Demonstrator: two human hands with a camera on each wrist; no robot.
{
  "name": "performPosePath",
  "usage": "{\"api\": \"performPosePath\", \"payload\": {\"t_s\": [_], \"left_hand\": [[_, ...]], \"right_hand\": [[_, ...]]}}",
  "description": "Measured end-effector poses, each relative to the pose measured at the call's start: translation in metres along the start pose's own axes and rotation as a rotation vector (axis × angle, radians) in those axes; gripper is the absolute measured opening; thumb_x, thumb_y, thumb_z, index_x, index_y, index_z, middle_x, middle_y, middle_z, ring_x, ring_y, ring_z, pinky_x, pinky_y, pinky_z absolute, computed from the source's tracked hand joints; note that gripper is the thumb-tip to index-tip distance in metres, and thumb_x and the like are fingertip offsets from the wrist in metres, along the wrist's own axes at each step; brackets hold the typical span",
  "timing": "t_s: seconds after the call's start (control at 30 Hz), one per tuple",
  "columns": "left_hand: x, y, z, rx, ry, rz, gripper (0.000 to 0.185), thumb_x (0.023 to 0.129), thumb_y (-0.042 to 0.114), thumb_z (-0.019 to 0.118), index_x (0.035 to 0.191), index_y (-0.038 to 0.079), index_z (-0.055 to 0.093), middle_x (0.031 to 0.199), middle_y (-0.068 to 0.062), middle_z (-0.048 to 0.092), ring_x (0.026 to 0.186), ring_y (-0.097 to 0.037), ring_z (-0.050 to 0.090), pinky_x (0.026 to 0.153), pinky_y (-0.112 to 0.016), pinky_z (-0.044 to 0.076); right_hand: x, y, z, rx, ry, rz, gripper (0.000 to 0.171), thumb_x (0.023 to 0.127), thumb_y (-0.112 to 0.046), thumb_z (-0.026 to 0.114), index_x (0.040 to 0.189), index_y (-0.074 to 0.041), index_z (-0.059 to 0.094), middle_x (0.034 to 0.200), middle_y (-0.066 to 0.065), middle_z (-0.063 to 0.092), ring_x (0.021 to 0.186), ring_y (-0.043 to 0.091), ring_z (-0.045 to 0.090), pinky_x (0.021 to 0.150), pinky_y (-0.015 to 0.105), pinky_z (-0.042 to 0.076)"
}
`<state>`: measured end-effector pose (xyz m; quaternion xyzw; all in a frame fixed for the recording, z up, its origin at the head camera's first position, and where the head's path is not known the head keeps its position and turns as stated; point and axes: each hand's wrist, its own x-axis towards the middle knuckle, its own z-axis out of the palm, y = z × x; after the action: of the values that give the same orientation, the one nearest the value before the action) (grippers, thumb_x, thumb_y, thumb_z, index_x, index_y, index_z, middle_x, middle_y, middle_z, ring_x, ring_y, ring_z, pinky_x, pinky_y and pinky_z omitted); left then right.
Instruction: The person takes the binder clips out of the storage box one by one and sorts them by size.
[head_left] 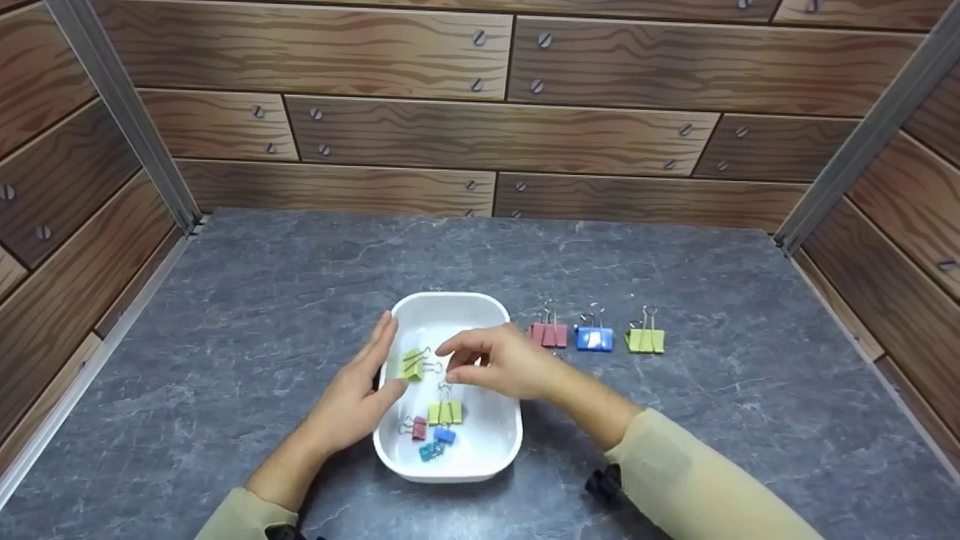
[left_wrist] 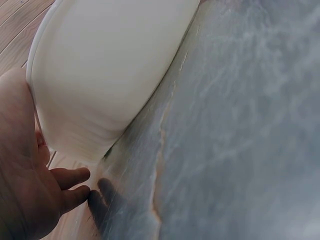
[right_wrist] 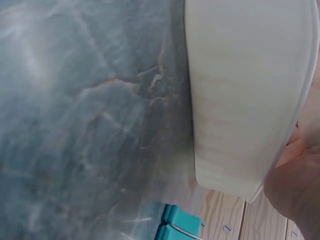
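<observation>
A white plastic container [head_left: 491, 450] holds several binder clips: a yellow clip [head_left: 412, 365] on the left, a second yellow clip [head_left: 445, 413] in the middle, and a small red clip [head_left: 419, 428], blue clip [head_left: 445, 435] and teal clip [head_left: 431, 451] near the front. Along the container's left rim rests my left hand [head_left: 352, 401], fingers fairly straight outside and thumb reaching over the edge. My right hand [head_left: 506, 364] hovers over the container's right side, fingers loosely bent, with a gap between thumb and forefinger and nothing visible held. Its thumb is just above the middle yellow clip's handles.
Right of the container, a pink clip [head_left: 551, 335], a large blue clip [head_left: 595, 339] and a large yellow clip [head_left: 646, 341] stand in a row on the dark marbled table [head_left: 315, 277]. The right wrist view adds another teal clip [right_wrist: 182, 222]. Wood-patterned walls [head_left: 420, 135] enclose the table.
</observation>
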<state>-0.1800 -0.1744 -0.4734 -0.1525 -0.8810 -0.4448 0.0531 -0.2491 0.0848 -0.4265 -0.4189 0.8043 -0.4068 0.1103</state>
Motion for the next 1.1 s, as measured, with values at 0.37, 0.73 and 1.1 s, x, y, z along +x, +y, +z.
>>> {"api": "performPosePath", "payload": {"t_s": [0.37, 0.73, 1.1], "left_hand": [[0.001, -0.002, -0.001, 0.009, 0.01, 0.012, 0.081, 0.1, 0.017, 0.061, 0.17, 0.012, 0.021, 0.177, -0.004, 0.014, 0.159, -0.032, 0.023, 0.125, -0.056, 0.026], [0.0, 0.0, -0.001, 0.022, 0.013, 0.007, 0.081, 0.1, 0.018, 0.061, 0.17, 0.012, 0.022, 0.177, -0.005, 0.015, 0.159, -0.032, 0.022, 0.125, -0.056, 0.025], [0.001, -0.001, 0.0, 0.022, 0.008, 0.005, 0.081, 0.099, 0.019, 0.06, 0.17, 0.012, 0.022, 0.177, -0.006, 0.016, 0.159, -0.03, 0.022, 0.126, -0.055, 0.025]], "right_hand": [[-0.003, 0.002, 0.006, -0.226, -0.01, -0.045, 0.029, 0.097, -0.022, 0.079, 0.124, -0.009, 0.077, 0.094, -0.006, 0.079, 0.082, 0.002, 0.068, 0.074, 0.032, 0.058], [-0.004, -0.002, 0.009, -0.348, -0.007, -0.016, 0.029, 0.097, -0.029, 0.078, 0.124, -0.018, 0.079, 0.097, -0.013, 0.079, 0.08, 0.0, 0.065, 0.073, 0.027, 0.049], [-0.004, -0.002, 0.01, -0.394, -0.021, -0.017, 0.023, 0.096, -0.029, 0.079, 0.117, -0.022, 0.082, 0.095, -0.015, 0.078, 0.079, 0.0, 0.064, 0.073, 0.03, 0.049]]}}
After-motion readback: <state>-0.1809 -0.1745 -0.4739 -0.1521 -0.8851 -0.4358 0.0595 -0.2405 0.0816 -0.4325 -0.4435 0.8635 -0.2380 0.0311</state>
